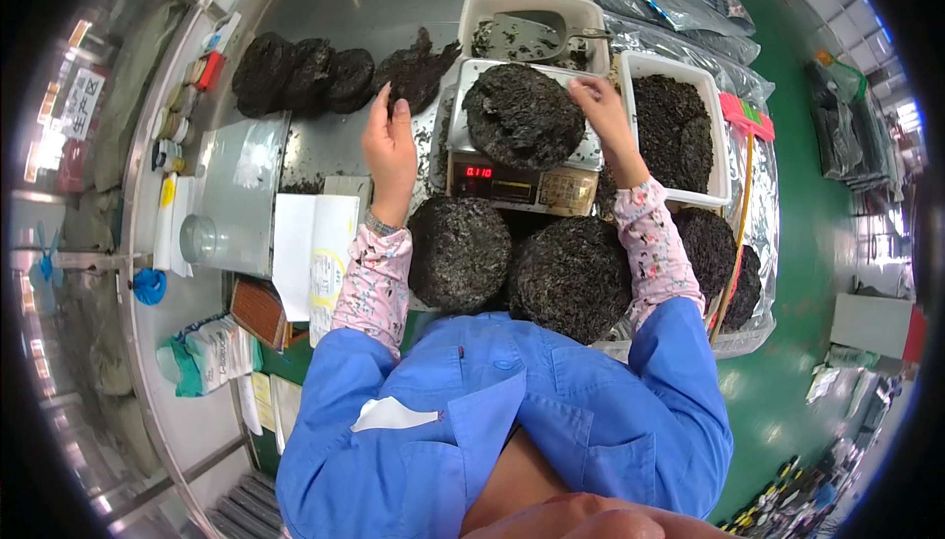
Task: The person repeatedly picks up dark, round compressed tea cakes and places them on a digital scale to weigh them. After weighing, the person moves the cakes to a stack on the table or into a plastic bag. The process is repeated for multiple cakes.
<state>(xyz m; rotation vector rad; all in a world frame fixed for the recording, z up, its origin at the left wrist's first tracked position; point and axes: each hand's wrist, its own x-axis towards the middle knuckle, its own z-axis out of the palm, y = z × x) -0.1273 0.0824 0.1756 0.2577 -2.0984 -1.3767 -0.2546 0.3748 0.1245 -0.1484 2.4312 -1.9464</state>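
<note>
A round, dark cake of what looks like dried seaweed (522, 114) rests on the metal pan of a digital scale (472, 190) with a lit red display. Left of the scale, my left hand (391, 150) is raised with its fingers stretched upward, holding nothing. My right hand (607, 118) is at the cake's right edge, fingertips bent together; whatever may be between them is too small to make out. Two more dark cakes, the left one (460, 253) and the right one (573, 278), are close to my body, below the scale.
A white tub (472, 9) behind the scale holds a metal scoop (527, 35) and dark flakes. Another tub (726, 160) at right contains loose seaweed. Several cakes (264, 74) line the steel table's far left. A pink-headed brush (745, 116) leans at right.
</note>
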